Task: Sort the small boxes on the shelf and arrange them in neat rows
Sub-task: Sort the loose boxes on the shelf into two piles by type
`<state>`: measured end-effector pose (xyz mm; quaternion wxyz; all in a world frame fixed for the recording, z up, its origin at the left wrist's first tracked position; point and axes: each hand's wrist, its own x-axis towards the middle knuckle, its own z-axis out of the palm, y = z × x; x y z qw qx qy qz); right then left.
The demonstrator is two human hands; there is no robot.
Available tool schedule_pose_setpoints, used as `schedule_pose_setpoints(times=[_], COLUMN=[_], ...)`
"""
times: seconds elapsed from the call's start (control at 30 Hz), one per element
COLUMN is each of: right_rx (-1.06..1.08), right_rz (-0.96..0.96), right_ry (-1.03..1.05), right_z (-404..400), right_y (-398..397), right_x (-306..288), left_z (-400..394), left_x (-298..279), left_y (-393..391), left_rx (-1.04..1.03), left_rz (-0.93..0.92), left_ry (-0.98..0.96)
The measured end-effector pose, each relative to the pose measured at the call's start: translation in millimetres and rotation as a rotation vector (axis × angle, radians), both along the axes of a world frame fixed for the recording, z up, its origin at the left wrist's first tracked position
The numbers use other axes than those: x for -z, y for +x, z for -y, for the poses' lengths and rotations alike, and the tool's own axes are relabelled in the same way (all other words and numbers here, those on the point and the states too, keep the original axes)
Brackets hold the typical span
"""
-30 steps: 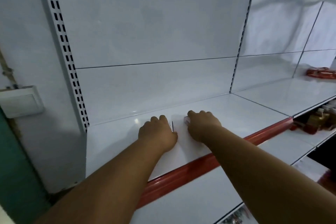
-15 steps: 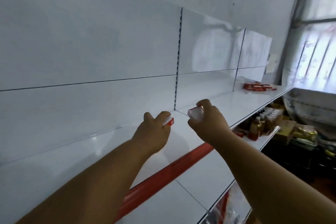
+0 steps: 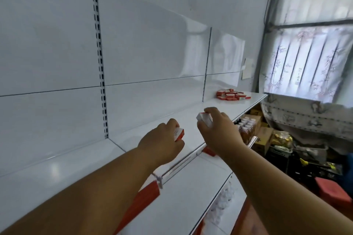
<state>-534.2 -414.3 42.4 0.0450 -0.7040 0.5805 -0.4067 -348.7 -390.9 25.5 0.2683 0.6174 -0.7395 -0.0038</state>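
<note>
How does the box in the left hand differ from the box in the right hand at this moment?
The left hand's box shows a red end face; the right hand's box shows mostly white. The left hand holds its box lower and nearer the camera; the right hand holds its box higher. Both are small red-and-white boxes held above the shelf.
</note>
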Motion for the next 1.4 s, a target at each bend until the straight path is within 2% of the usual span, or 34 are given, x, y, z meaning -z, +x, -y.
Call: schedule_pose_setpoints(times=[0.3, 0.5, 0.67, 0.73, 0.87, 1.0, 1.3, 1.4], right_rx=[0.147, 0.183, 0.127, 0.097, 0.003, -0.023, -0.065, -0.070], right_rz=[-0.057, -0.026, -0.021, -0.031, -0.008, 0.035, 0.003, 0.009], right_ry=[0.023, 0.083, 0.074, 0.109, 0.095, 0.095, 0.107, 0.095], right_z=[152.0, 240.6, 319.6, 342.5, 414.2, 493.4, 656.4, 706.6], right_y=[-110.8, -199.4, -276.8, -290.5, -318.2, -349.6, -404.4, -428.3], right_x=[-7.5, 3.0, 16.7, 20.1, 16.4, 31.4, 40.6, 37.0], left_z=[194.4, 291.3, 349.3, 357.8, 408.4, 477.7, 642.5, 683.7], left_x=[-10.4, -7.6, -0.2, 0.4, -4.3, -1.8, 16.7, 15.3], left_y=[-115.1, -209.1, -265.4, -271.4, -305.0, -352.2, -408.8, -429.6], left_rx=[0.121, 0.174, 0.181, 0.180, 0.079, 0.066, 0.058, 0.041], left_rz=[0.003, 0.072, 0.128, 0.120, 0.120, 0.067, 0.029, 0.068], left_ry=[0.037, 0.055, 0.055, 0.115, 0.136, 0.161, 0.156, 0.131])
